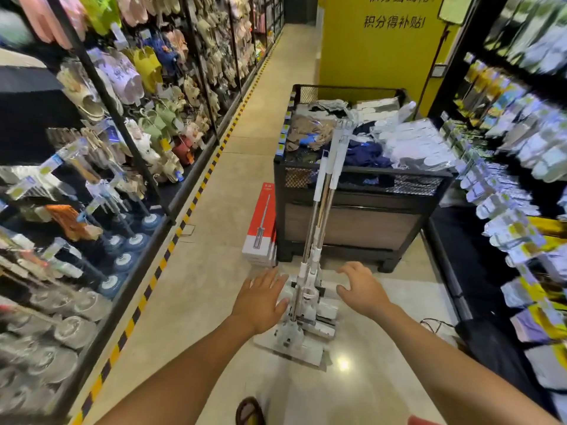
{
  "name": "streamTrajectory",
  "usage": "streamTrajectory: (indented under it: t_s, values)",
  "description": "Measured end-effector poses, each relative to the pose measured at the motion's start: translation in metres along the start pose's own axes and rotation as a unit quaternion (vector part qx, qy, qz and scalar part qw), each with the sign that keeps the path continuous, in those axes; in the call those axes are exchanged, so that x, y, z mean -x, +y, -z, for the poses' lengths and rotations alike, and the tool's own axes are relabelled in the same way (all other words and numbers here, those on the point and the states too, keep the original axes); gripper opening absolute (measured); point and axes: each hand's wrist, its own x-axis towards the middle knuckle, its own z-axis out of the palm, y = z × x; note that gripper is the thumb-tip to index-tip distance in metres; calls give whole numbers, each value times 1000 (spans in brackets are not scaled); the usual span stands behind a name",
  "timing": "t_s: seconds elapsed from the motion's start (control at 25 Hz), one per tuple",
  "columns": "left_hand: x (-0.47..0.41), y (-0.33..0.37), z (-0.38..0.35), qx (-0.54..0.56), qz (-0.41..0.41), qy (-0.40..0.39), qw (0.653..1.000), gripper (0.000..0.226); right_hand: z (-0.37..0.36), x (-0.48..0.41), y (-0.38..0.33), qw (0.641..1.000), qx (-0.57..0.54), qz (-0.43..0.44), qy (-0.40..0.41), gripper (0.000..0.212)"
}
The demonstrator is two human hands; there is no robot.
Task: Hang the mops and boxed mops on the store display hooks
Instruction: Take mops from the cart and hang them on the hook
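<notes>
**A:** How far along?

**B:** Hardly begun, I'd judge. The mops [320, 210] lean at 12 o'clock against the clothes bin [352, 222], heads on the floor [214, 271]. The boxed mops [260, 228] lie at 11 o'clock. None is hung.

**A:** And the hands?

**B:** Left grip [260, 302] and right grip [362, 289] are spread and empty, flanking the mop heads.

**A:** Obstacles?

**B:** The bin crowds the aisle, and there's a cable [435, 326] at 2 o'clock.

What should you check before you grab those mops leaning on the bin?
1. Hands free: left hand and right hand open, empty. Ok.
2. Mops steady: they lean on the bin, heads on the floor. Ok.
3. Mop gripped: neither hand holds one. Not ok.
4. Boxed mops clear of the path: stacked beside the bin. Ok.
5. Free hook: shelves blurred. Cannot tell.
</notes>
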Motion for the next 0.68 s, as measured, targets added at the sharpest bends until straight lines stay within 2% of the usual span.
streamTrajectory:
  t_s: [0.24,0.52,0.68]
  values:
    - [-101,-13,-2,20,-36,-7,999,65,16,-68,17,1000,6,-26,8,50]
    - [-240,-45,37,52,-54,-6,997,64,59,-168,15,998,16,-45,42,53]
    - [-304,-50,51,88,-45,-10,995,67,80,-214,18,999,12,-37,33,51]
